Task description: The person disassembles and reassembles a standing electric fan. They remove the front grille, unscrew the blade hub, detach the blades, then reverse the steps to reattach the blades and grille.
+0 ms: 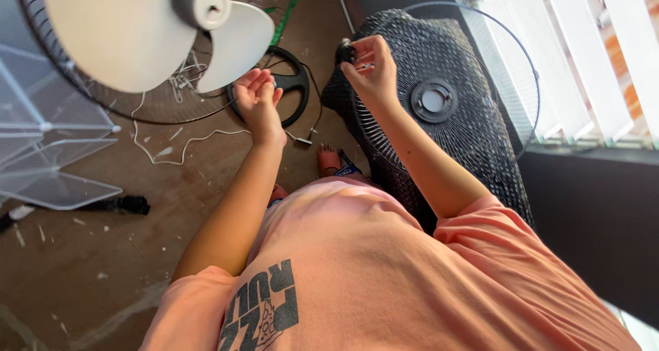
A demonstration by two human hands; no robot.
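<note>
Fan is apart: right hand [374, 66] pinches a small black knob [345, 51]; left hand [259, 98] cupped, empty; grille [439, 104] off.

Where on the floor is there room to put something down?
The brown floor at lower left is mostly bare, bordered by the clear fan blades, the person's left arm and a small black piece. It is crowded near the left hand: white cord, fan with white blades, black ring.

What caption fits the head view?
Right hand pinches a small black part at the black wire fan guard; left hand cupped open.
</note>
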